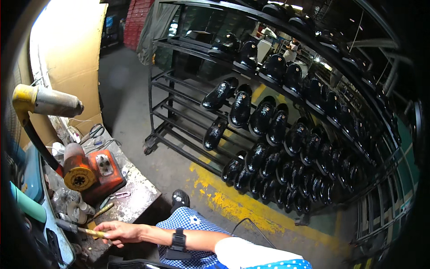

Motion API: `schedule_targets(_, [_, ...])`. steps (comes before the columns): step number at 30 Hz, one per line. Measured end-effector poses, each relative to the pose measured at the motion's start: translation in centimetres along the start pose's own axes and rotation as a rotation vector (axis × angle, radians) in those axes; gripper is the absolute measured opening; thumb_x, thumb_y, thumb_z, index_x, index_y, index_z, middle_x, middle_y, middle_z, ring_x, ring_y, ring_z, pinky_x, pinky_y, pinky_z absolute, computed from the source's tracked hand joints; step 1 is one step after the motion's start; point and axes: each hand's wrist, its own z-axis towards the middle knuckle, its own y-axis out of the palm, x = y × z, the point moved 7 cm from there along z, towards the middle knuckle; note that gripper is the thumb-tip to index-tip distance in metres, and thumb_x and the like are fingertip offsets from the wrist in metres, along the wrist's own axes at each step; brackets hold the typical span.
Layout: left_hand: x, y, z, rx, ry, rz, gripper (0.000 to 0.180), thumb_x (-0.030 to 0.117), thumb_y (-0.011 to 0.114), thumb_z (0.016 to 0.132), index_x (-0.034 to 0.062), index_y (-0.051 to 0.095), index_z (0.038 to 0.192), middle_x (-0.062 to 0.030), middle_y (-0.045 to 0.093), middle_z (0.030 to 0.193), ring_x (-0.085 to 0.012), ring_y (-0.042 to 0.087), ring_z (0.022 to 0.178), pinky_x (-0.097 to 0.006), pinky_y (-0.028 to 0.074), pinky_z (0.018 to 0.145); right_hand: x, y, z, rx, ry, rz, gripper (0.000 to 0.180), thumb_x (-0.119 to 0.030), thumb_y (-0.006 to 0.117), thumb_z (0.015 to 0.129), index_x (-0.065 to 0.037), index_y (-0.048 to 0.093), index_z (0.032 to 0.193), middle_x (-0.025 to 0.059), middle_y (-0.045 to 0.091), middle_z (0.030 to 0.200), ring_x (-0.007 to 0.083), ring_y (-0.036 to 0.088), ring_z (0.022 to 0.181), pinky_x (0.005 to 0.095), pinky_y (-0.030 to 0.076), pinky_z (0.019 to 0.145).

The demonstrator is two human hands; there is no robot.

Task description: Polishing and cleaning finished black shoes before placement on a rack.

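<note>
My right hand (pixel 117 233) reaches left across my lap, its fingers closed on the yellowish handle of a slim brush-like tool (pixel 69 225) with a dark grey end. The tool is above the near left part of a worn, paint-spotted bench (pixel 144 187). Close to it stand small pale containers (pixel 77 210), partly under crumpled clear plastic. A yellow-handled tool (pixel 104 209) lies just beyond my hand. Part of a glossy black object (pixel 139 264) shows at the lower edge, too cut off to name. My left hand is out of view.
An orange machine (pixel 96 172) sits on the bench below a yellow-and-grey lamp-like fixture (pixel 49 99). Scissors (pixel 96 131) lie farther back. A black wheeled rack (pixel 161 85) bears many glossy black shoes (pixel 240 105). A dark cord (pixel 255 224) curves beside my lap.
</note>
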Motion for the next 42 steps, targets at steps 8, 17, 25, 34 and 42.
schedule_targets(8, [1.9,4.9,-2.5,-0.167,0.191,-0.162,0.029,0.024,0.053,0.086,0.0037,0.053,0.107,-0.0093,0.057,0.106,-0.0208,0.057,0.093,-0.033,0.047,0.081,-4.1,-1.3,-11.3,0.308,-0.035,-0.493,0.031,-0.023,0.051,0.089,-0.009,0.051,0.117,-0.0029,0.054,0.076,0.0026,0.043,0.058,0.0173,0.033,0.048])
schedule_targets(17, [0.6,16.5,-2.4,-0.401,0.03,0.034,0.013,0.02,0.052,0.088,0.0074,0.052,0.091,0.0044,0.05,0.061,-0.0012,0.039,0.042,-0.016,0.029,0.036,-8.9,-3.0,-27.0,0.87,-0.044,-0.638,0.03,-0.005,0.054,0.084,0.003,0.055,0.113,0.0067,0.064,0.087,0.0034,0.049,0.059,0.0155,0.036,0.048])
schedule_targets(25, [-3.6,18.8,-1.8,-0.507,0.072,0.13,0.019,0.025,0.047,0.092,0.0068,0.05,0.09,0.0037,0.053,0.063,-0.0013,0.045,0.045,-0.014,0.036,0.04,-8.0,-3.9,-30.3,0.951,-0.063,-0.955,0.023,0.001,0.063,0.076,0.002,0.063,0.099,0.0065,0.063,0.086,0.008,0.052,0.067,0.0198,0.04,0.058])
schedule_targets(34, [-3.7,19.1,-1.5,-0.505,0.112,0.19,0.021,0.027,0.045,0.092,0.0057,0.049,0.09,0.0038,0.052,0.066,-0.0014,0.046,0.051,-0.017,0.037,0.044,-9.6,-2.5,-28.3,0.739,0.051,-1.329,0.023,0.003,0.064,0.073,0.0,0.065,0.095,0.0099,0.062,0.076,0.0134,0.056,0.066,0.024,0.043,0.058])
schedule_targets(42, [-3.6,20.6,-1.6,-0.542,0.08,0.203,0.02,0.026,0.043,0.093,0.0065,0.049,0.092,0.0044,0.051,0.069,-0.0009,0.046,0.054,-0.017,0.037,0.044,-10.2,-2.4,-27.8,0.785,0.022,-1.428,0.023,0.002,0.065,0.072,0.0,0.065,0.095,0.0093,0.061,0.072,0.0142,0.056,0.062,0.0243,0.042,0.055])
